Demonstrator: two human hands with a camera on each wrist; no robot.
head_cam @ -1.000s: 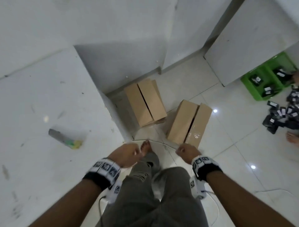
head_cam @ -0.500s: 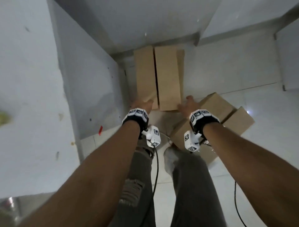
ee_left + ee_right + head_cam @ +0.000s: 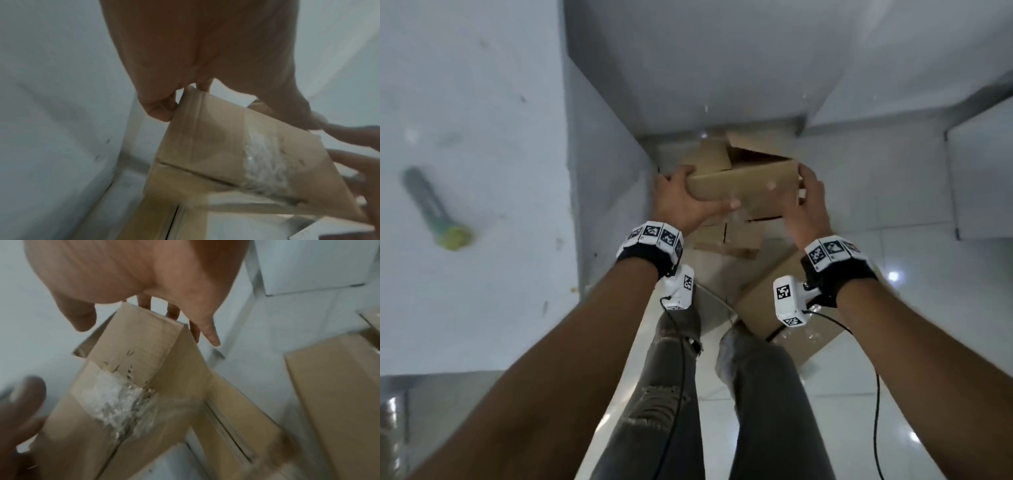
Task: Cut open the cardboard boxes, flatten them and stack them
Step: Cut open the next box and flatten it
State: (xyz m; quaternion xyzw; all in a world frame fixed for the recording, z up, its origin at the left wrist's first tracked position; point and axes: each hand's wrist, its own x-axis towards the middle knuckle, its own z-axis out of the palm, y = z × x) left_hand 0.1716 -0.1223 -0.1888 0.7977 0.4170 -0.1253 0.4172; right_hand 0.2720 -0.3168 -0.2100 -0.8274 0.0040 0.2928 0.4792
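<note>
Cardboard box (image 3: pixel 748 186), flaps open, lifted off the floor (image 3: pixel 893 394); left hand (image 3: pixel 681 202) and right hand (image 3: pixel 808 202) clamp opposite ends. Likely light, stiff; grip corners, tape looks slick

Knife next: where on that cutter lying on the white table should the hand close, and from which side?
Probably the grey handle of the cutter, gripped from above around its middle. It lies flat on the white table, so only the top and long sides are free. The yellow-green end looks bulkier; blur hides whether a blade is out.
</note>
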